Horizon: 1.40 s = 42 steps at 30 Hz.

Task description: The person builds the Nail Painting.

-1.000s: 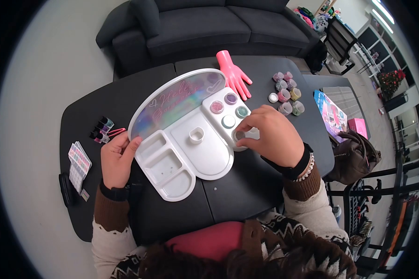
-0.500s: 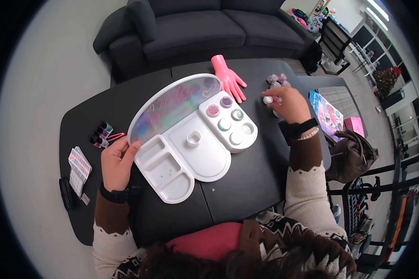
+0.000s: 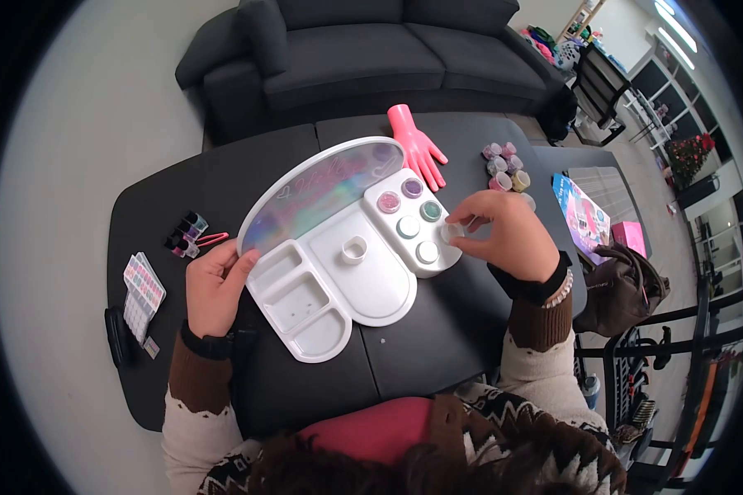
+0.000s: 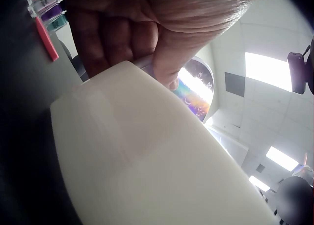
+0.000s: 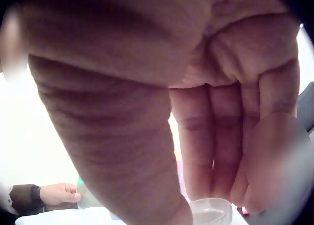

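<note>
Right hand [image 3: 513, 238] pinches jar [image 3: 451, 232] between thumb and fingers, perhaps touching tray [image 3: 376, 285]; left hand [image 3: 213, 290] grips tray's edge.

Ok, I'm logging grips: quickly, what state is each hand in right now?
Left hand: closed, pinching the edge of the white tray.
Right hand: closed, pinching a small clear jar.

A dark grey sofa [image 3: 355, 62] against the room's far side, beyond the black table [image 3: 437, 346].
Pale floor [image 3: 82, 206] runs along the left; to the right, a mesh-backed chair [image 3: 596, 87], dark windows [image 3: 648, 78] and bright ceiling lights [image 4: 269, 71].
</note>
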Tool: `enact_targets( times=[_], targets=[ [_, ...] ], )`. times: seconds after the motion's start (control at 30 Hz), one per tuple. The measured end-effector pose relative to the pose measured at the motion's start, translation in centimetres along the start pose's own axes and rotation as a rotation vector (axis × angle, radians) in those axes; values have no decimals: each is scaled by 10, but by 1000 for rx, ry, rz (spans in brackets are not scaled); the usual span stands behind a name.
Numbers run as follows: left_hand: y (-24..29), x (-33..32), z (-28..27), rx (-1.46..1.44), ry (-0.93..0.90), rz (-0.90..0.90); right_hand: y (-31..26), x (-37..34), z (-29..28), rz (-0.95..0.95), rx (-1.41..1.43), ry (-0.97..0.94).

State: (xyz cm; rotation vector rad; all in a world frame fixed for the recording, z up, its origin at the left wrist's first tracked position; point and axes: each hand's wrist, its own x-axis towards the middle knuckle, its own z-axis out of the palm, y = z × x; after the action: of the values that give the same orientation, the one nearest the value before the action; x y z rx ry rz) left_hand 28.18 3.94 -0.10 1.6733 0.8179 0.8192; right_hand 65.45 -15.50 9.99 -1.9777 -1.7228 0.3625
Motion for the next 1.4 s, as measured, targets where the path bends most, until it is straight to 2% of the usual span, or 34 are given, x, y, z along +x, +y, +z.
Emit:
enact_targets(
  times=[0.23,0.53,0.6,0.63,0.7,0.73,0.8,0.87,1.1,1.4],
  targets=[
    [3,0,0,25,-11,0,-5,-2,12,53,-27,-36],
    [4,-1,1,28,-4,2,-14,-2,15,168,-55,15],
    [5,0,1,28,-11,10,-17,-2,15,239,-78,-13],
    [3,-1,0,27,-8,12,-21,-4,15,235,-80,-13],
    [0,0,-1,7,-18,-4,-33,-10,17,159,-310,96],
    [1,1,-1,4,-12,-1,-38,-9,18,153,-314,97],
    [3,0,0,21,-20,5,-50,-7,26,-103,-249,242],
    [3,0,2,4,-20,6,-48,0,40,-152,-296,190],
    [15,-3,-2,148,-54,-5,-49,9,59,-100,-362,165],
    [10,-2,3,110,-6,32,-43,5,67,-21,-328,195]
  ],
)
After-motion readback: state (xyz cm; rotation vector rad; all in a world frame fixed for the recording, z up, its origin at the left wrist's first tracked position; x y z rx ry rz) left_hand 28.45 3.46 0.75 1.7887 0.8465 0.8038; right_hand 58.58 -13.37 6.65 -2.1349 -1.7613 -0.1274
